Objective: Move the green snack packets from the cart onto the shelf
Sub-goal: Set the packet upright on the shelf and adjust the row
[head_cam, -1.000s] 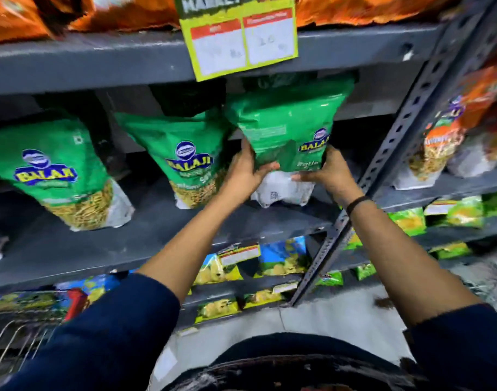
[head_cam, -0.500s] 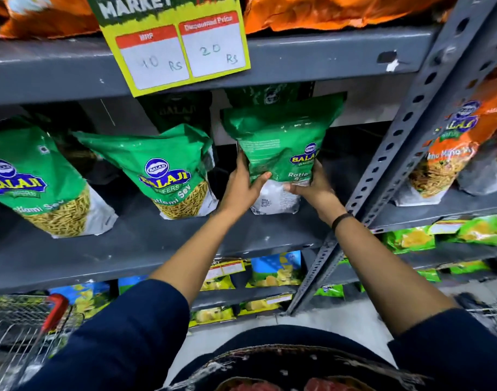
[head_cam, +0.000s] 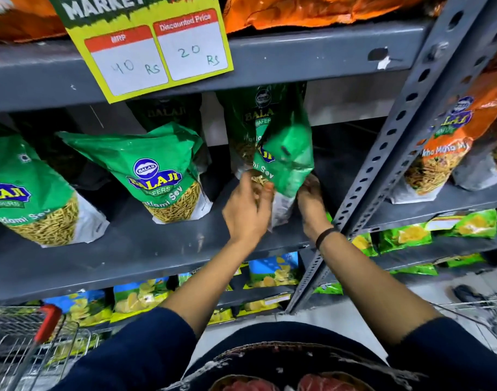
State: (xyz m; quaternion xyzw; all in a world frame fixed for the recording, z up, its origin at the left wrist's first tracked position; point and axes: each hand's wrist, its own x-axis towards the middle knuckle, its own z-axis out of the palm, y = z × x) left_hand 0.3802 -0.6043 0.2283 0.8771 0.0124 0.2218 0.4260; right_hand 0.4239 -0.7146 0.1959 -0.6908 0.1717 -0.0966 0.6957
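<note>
Here, left hand (head_cam: 248, 206) and right hand (head_cam: 310, 203) clasp the green packet (head_cam: 287, 162) (blurred) on the shelf (head_cam: 134, 249).

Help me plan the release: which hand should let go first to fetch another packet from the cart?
Probably the left hand. The cart sits on the person's left, and the right hand at the green packet's base could steady it.

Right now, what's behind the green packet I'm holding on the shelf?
Behind the held packet, gripped by the left hand and right hand, stands another green Balaji packet. Its lower half and the shelf behind are covered.
</note>
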